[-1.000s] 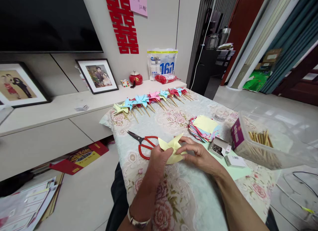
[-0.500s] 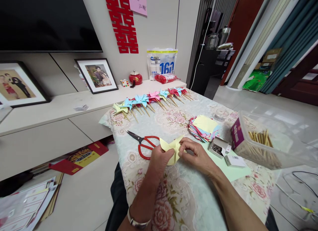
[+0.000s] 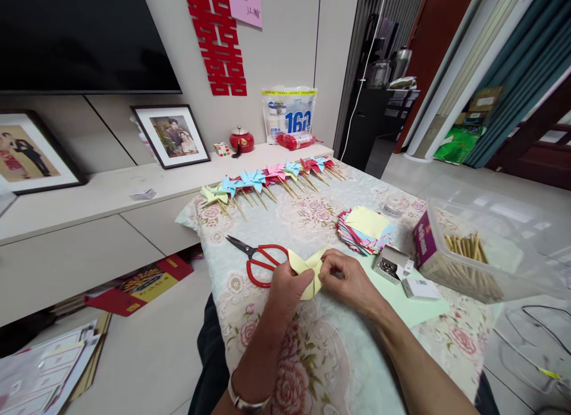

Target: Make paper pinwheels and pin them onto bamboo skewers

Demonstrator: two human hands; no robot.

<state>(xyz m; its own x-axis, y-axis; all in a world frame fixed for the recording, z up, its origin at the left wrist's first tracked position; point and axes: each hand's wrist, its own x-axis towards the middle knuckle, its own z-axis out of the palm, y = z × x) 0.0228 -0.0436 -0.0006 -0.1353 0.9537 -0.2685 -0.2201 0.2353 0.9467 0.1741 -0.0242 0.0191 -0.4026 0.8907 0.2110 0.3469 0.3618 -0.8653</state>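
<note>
A yellow paper pinwheel (image 3: 307, 264), its corners folded in toward the middle, is held above the flowered tablecloth. My left hand (image 3: 291, 284) is closed on its left side, the thumb pressing near the centre. On its right side my right hand (image 3: 345, 278) pinches the paper; whether anything small sits between those fingertips is hidden. Just left of my left hand lie red-handled scissors (image 3: 263, 262), their blades pointing away to the left. To the right of my right hand are a small open box of metal pins (image 3: 389, 267) and a closed white box (image 3: 422, 289).
Finished pinwheels on sticks (image 3: 253, 180) lie in a row along the table's far side. A stack of coloured paper (image 3: 366, 225) stands right of centre. A clear plastic bin (image 3: 439, 248) at the right holds wooden sticks (image 3: 468, 248). A round clear tape roll (image 3: 395, 206) lies behind it.
My right hand's fingers have curled in slightly more against the pinwheel's right side. My left hand keeps its hold, and the view has shifted a little.
</note>
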